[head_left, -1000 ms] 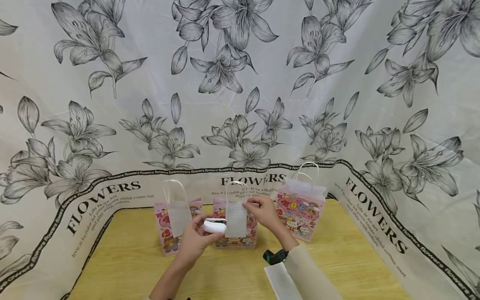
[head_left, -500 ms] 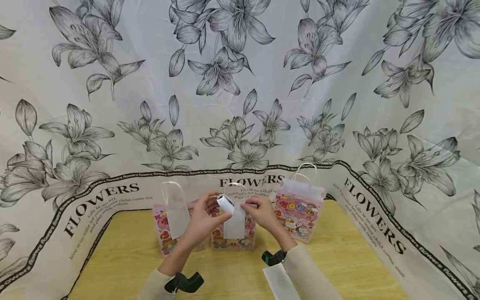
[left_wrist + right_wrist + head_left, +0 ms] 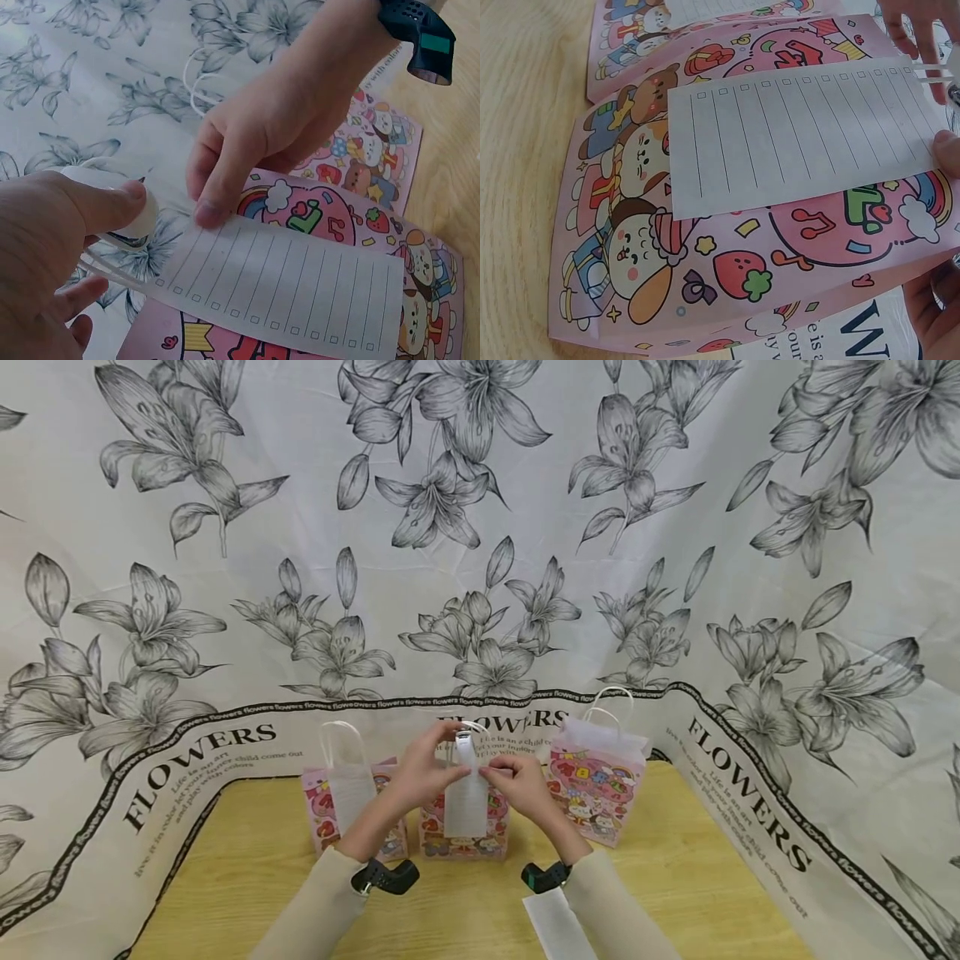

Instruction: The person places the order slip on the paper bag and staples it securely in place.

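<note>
My left hand (image 3: 418, 770) holds a small white stapler (image 3: 465, 748) at the top of the middle pink cartoon gift bag (image 3: 431, 843), by its white handle. In the left wrist view the thumb lies on top of the rounded white stapler (image 3: 142, 214). A white lined checklist sheet (image 3: 466, 810) lies against that bag's front. My right hand (image 3: 523, 787) pinches the sheet's upper corner between thumb and fingers. The sheet's rows of small boxes show plainly in both wrist views. Whether the stapler's jaws touch the paper is hidden.
To the left stands a similar bag (image 3: 318, 810) with a sheet on its front. Another bag (image 3: 596, 785) stands at the right. A loose white sheet (image 3: 557, 927) is by my right forearm on the wooden table (image 3: 465, 918). Behind hangs a flower-printed cloth (image 3: 300, 527).
My left hand has moved up and to the right, bringing the stapler from left of the sheet to its top edge and turning it upright. The right hand has kept its pinch on the sheet.
</note>
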{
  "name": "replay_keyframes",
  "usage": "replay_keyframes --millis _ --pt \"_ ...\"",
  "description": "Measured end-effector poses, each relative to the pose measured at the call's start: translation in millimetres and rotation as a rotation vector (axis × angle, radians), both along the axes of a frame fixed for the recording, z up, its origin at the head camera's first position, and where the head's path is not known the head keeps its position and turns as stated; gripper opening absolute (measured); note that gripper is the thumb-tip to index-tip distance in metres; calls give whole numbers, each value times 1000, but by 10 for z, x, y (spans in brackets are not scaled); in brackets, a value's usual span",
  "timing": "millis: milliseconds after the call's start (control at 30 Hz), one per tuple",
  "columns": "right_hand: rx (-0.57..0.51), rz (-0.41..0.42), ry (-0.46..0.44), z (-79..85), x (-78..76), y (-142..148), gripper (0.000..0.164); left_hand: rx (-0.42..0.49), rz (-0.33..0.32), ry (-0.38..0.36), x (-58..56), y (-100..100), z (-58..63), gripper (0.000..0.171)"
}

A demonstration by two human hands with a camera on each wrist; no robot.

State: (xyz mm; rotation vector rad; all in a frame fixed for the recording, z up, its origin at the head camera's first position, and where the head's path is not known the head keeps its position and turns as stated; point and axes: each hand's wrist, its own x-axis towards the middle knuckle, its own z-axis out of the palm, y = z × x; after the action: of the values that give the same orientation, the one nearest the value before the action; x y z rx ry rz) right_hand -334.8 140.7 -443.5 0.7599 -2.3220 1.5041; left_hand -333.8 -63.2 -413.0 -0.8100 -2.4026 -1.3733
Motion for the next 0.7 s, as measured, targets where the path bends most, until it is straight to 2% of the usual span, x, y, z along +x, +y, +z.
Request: replay_keyframes --millis 167,333,700 --pt "-1 5 -40 2 -5 8 12 -37 -37 -54 -73 -9 -35 66" --pt "-6 1 -38 7 -10 12 11 -81 -71 -82 -134 -11 -65 66" --pt "-1 -1 -29 1 9 4 11 -134 -127 -88 -189 -42 -97 60"
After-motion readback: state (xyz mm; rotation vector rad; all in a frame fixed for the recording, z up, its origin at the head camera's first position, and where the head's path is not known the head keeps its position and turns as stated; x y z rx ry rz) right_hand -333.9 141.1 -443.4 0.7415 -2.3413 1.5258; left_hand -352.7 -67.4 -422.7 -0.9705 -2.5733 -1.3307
